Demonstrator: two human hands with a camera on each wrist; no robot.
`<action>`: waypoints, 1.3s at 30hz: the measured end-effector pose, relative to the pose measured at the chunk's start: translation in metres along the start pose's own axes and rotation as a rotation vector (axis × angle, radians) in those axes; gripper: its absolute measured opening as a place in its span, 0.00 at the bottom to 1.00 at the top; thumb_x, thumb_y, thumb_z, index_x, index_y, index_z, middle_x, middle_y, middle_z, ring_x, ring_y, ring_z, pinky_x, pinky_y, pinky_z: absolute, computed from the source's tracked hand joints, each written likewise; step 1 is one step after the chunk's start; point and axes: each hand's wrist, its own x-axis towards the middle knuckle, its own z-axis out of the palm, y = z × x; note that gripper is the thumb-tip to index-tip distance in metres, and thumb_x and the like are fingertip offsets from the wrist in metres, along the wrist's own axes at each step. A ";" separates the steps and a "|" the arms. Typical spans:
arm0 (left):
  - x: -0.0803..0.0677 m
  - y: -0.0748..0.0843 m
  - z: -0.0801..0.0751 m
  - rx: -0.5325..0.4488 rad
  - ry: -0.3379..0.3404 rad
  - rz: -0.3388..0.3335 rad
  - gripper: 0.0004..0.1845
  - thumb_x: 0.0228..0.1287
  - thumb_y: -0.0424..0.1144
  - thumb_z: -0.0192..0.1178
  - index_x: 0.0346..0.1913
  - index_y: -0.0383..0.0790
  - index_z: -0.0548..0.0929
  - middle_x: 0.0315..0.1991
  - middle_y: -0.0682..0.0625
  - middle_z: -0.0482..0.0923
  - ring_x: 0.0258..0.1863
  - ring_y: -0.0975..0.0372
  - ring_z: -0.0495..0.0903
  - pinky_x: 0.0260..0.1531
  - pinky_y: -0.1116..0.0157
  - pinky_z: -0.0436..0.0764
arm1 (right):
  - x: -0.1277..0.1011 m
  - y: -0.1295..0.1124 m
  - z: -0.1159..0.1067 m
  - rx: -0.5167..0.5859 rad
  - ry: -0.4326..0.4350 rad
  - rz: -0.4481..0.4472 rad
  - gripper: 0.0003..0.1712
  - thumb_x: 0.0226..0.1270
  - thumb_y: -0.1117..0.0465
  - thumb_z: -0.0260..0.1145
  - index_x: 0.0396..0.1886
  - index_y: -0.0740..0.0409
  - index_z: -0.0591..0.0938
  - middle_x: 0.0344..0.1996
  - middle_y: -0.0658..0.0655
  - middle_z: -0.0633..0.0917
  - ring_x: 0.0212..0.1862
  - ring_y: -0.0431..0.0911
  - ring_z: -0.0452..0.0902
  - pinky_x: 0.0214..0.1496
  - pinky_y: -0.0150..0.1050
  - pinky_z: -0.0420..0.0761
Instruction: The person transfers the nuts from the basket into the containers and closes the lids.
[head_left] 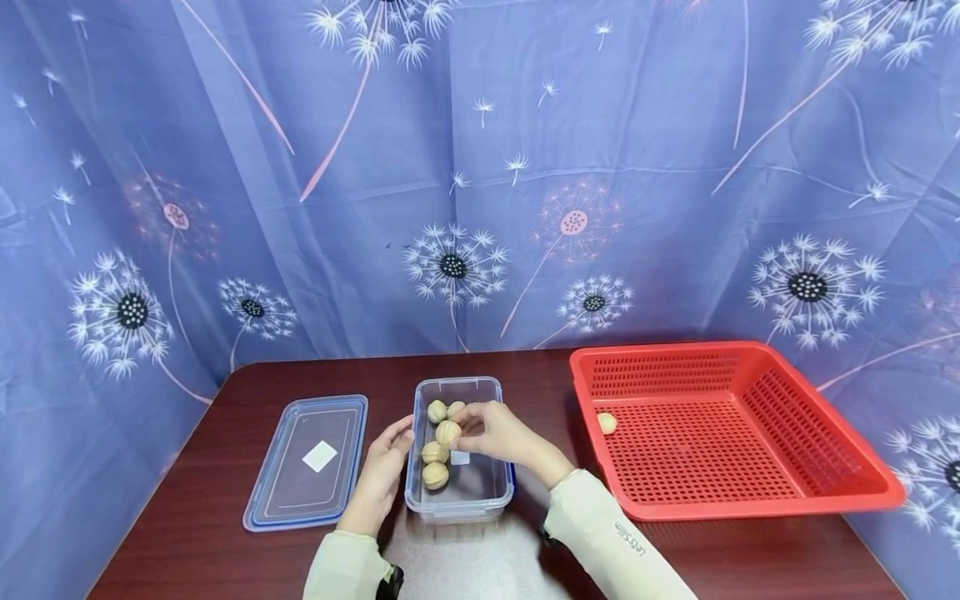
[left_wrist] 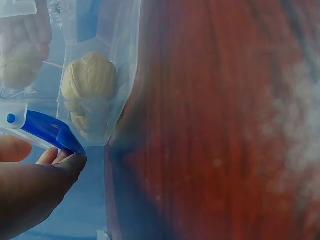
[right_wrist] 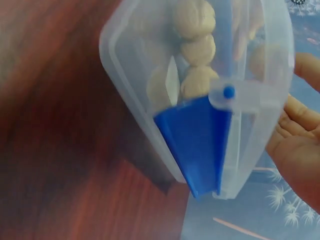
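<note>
A clear plastic container with blue side latches stands on the table, with several walnuts lying inside along its left side. Between thumb and fingers my right hand pinches one walnut over the container. My left hand lies along the container's left wall, its fingertips at the blue latch that hangs outward. Through the cloudy wall in the right wrist view, a row of walnuts shows behind the other blue latch.
A red perforated basket stands to the right with one walnut at its left side. The blue-edged lid, bearing a white square label, lies on the dark red table to the left. Behind hangs a blue dandelion-print curtain.
</note>
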 end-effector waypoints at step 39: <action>0.000 0.002 0.000 0.006 -0.006 -0.002 0.22 0.75 0.30 0.43 0.67 0.25 0.64 0.66 0.30 0.64 0.66 0.48 0.62 0.68 0.50 0.59 | -0.004 0.003 0.029 0.144 -0.239 -0.002 0.17 0.56 0.68 0.72 0.44 0.72 0.82 0.36 0.64 0.86 0.37 0.40 0.80 0.44 0.31 0.82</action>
